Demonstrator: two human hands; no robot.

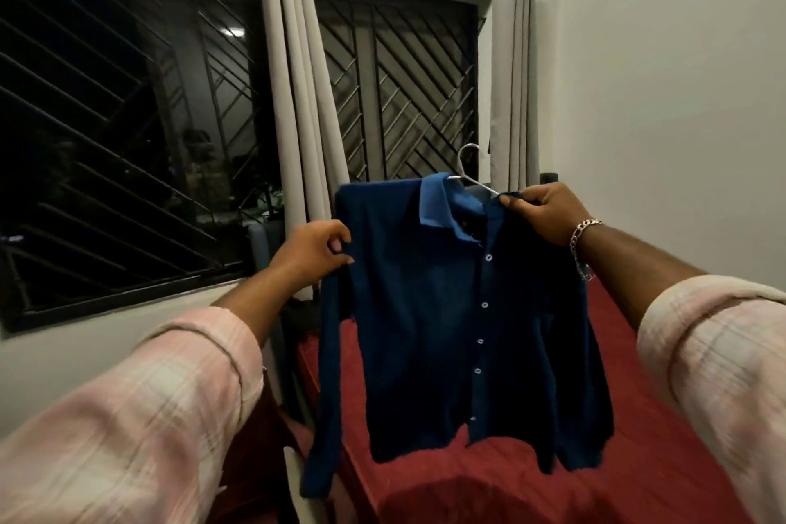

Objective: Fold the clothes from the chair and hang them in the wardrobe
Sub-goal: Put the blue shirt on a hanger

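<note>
Softly draped blue shirt (429, 311), wire hanger (472, 170)

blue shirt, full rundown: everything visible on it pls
The blue shirt is dark blue with long sleeves, a lighter blue collar and a row of pale buttons, fastened down the front. It looks like soft woven cloth. It hangs upright in the air over the red bed, on a pale hanger whose hook sticks up behind the collar. The left hand pinches one shoulder, the right hand the other. Both sleeves dangle loose.
</note>
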